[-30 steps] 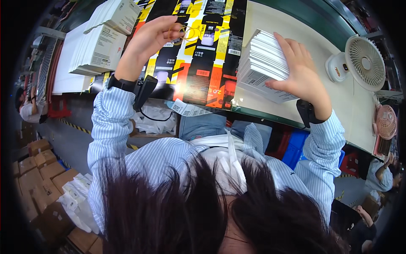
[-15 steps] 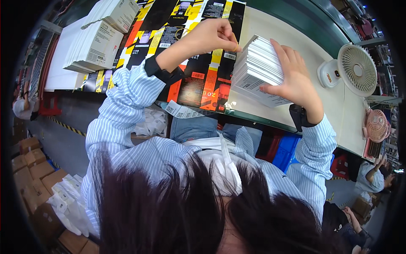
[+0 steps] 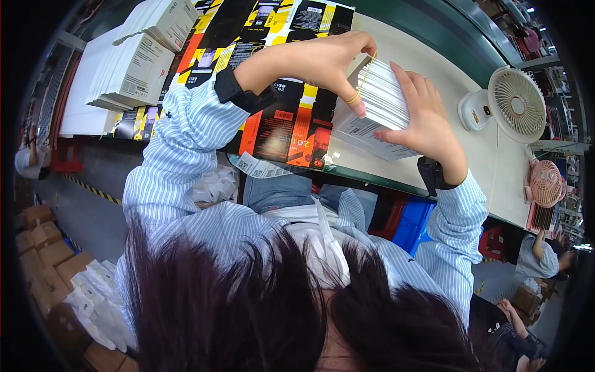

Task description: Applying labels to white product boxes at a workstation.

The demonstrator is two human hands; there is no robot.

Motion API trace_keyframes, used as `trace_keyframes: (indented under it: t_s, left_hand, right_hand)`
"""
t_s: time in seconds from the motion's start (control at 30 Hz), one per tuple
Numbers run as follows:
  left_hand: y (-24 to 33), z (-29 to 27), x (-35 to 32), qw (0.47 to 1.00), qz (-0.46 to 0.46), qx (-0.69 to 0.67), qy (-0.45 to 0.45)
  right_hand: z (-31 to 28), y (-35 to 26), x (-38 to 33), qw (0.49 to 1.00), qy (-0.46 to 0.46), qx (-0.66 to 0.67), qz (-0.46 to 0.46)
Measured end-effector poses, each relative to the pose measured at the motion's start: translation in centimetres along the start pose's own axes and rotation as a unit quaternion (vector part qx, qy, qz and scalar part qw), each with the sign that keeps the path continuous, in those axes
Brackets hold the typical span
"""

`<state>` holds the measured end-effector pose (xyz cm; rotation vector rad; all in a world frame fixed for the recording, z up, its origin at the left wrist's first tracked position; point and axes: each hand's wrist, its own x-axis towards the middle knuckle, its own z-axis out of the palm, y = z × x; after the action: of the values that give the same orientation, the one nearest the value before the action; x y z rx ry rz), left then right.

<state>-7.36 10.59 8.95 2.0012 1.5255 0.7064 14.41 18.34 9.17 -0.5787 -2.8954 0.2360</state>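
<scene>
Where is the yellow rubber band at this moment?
In the head view, upper centre: the rubber band is stretched between the left hand's fingers, over the near corner of the white leaflet stack that the right hand steadies.

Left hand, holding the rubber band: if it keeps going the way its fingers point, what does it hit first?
Probably the white paper stack. The left hand stretches a yellow rubber band at the stack's near edge, with the right hand bracing the far side. Depth between fingers and stack is unclear.
</scene>
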Motion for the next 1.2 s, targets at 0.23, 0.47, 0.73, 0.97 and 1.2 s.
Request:
trace_keyframes:
  t_s: [0.23,0.47,0.73,0.97,1.2]
  left_hand:
    - [0.9,0.3,0.2,0.999,0.039,0.026,-0.016]
    - [2.5,0.8,0.7,0.991,0.055,0.123,0.008]
    - [2.5,1.2,0.5,0.991,0.031,0.127,0.009]
    - [1.3,1.9,0.3,0.990,0.086,0.101,0.049]
    - [1.8,1.8,0.1,0.993,0.073,0.080,0.042]
  right_hand:
    - [0.2,0.0,0.1,1.000,0.026,0.000,-0.010]
    - [0.4,0.0,-0.1,0.996,0.064,0.065,-0.025]
    - [0.1,0.2,-0.1,0.990,0.053,0.038,-0.127]
    - [0.6,0.3,-0.2,0.978,0.095,0.163,-0.085]
    - [-0.1,2.1,-0.3,0.960,0.151,0.183,-0.150]
